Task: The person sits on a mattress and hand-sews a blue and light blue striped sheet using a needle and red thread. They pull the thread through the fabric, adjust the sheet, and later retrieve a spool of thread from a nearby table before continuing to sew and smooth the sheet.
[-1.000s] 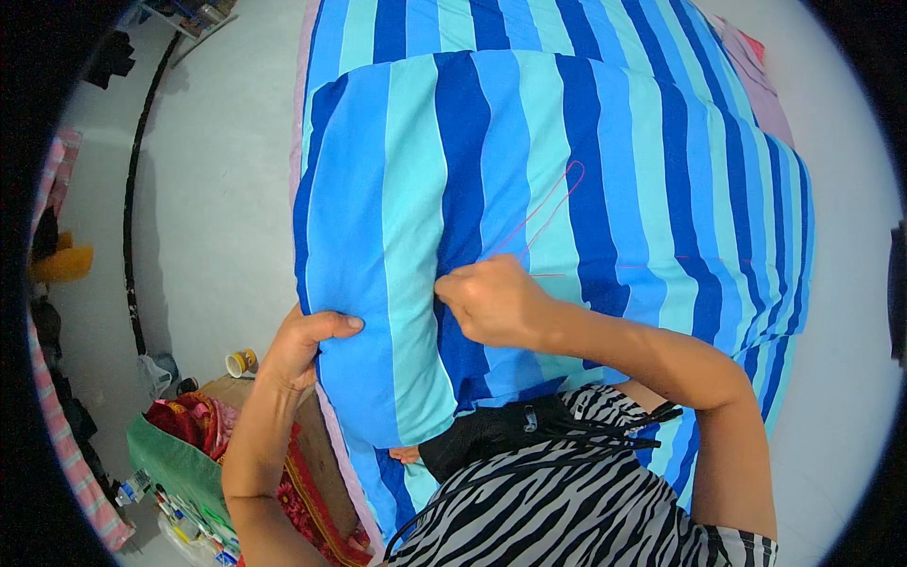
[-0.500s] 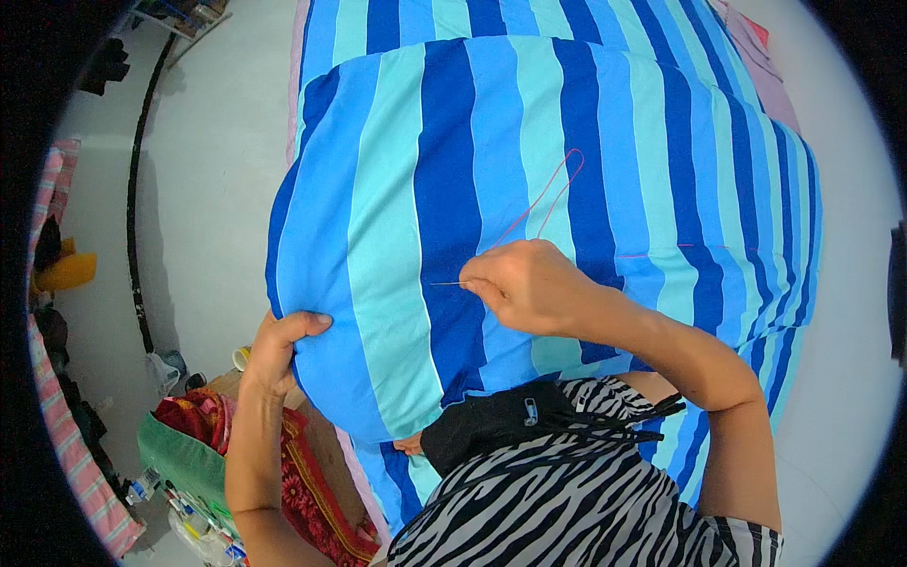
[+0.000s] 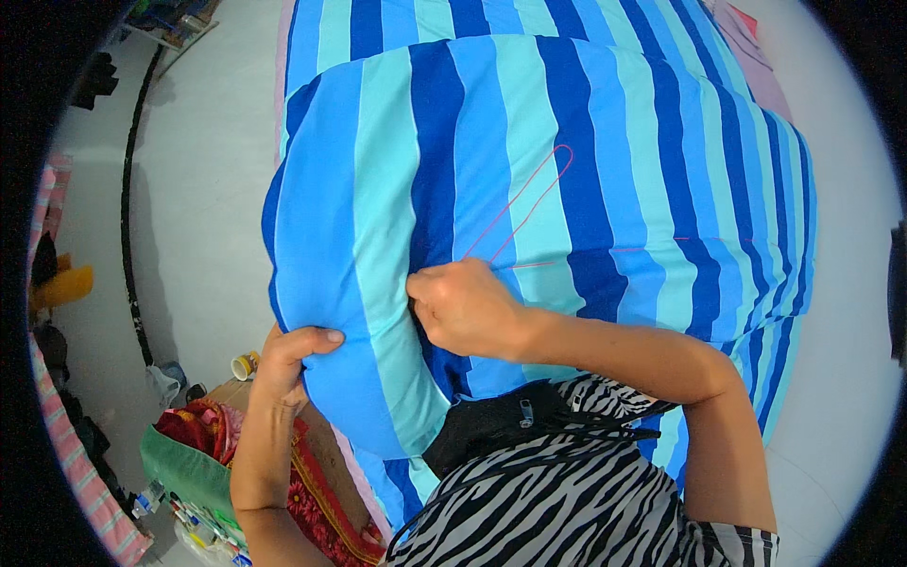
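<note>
A quilt striped in navy, mid blue and pale aqua spreads over my lap and beyond. My left hand grips its left edge, thumb on top and fingers hidden beneath. On a navy stripe near the middle, my right hand is closed in a pinch against the cloth, where a fold bulges. The needle in that pinch is hidden now; the earlier picture shows it at the fingertips. Pink thread loops away from the hand over the quilt. To the right, a line of pink stitches crosses the stripes.
A black bag or pouch with a zip pull lies against my zebra-striped top. At the lower left are a red patterned cloth, a green cloth and a yellow-and-white cup. A black cable runs along the pale floor.
My right hand has moved left and slightly down, and the needle has gone out of sight at the cloth. The fabric beside it has bunched up. My left hand keeps its grip.
</note>
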Tool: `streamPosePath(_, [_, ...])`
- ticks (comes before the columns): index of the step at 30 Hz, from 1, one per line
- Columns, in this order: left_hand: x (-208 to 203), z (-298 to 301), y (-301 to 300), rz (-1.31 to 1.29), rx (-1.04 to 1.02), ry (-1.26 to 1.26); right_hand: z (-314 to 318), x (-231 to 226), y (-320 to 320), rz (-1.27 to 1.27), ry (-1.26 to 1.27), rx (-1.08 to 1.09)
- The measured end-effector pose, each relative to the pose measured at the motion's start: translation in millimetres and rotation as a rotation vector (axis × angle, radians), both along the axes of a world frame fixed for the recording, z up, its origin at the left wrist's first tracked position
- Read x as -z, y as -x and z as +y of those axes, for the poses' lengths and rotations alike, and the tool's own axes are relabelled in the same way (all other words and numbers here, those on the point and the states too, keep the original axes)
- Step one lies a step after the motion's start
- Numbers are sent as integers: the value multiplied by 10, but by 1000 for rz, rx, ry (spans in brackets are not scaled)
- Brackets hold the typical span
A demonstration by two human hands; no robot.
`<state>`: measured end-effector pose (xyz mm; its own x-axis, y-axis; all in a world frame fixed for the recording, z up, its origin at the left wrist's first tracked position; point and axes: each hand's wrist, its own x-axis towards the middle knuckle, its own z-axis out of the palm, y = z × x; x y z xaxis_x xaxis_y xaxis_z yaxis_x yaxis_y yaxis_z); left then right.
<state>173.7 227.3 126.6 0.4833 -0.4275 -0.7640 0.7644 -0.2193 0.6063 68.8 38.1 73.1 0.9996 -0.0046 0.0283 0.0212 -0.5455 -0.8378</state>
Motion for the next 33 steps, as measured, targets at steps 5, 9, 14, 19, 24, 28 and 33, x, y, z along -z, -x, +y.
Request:
streamPosePath(5, [88, 166, -90, 24, -96, 48, -282, -108, 153, 98, 65, -94])
streamPosePath(9, [70, 146, -63, 35, -99, 105, -326, -150, 147, 148, 117, -167])
streamPosePath(14, [83, 74, -39, 87, -41, 74, -178, -200, -24, 169, 162, -183])
streamPosePath(19, [70, -15, 23, 48, -22, 93, -83, -31, -29, 126, 64, -141])
streamPosePath(24, [147, 177, -41, 91, -80, 88, -358, -127, 39, 166, -5, -224])
streamPosePath(28, [146, 177, -69, 128, -75, 102, -415, -13, 1, 112, -149, -185])
streamPosePath(33, [166, 251, -85, 158, -64, 66, -376, -231, -102, 356, -174, -224])
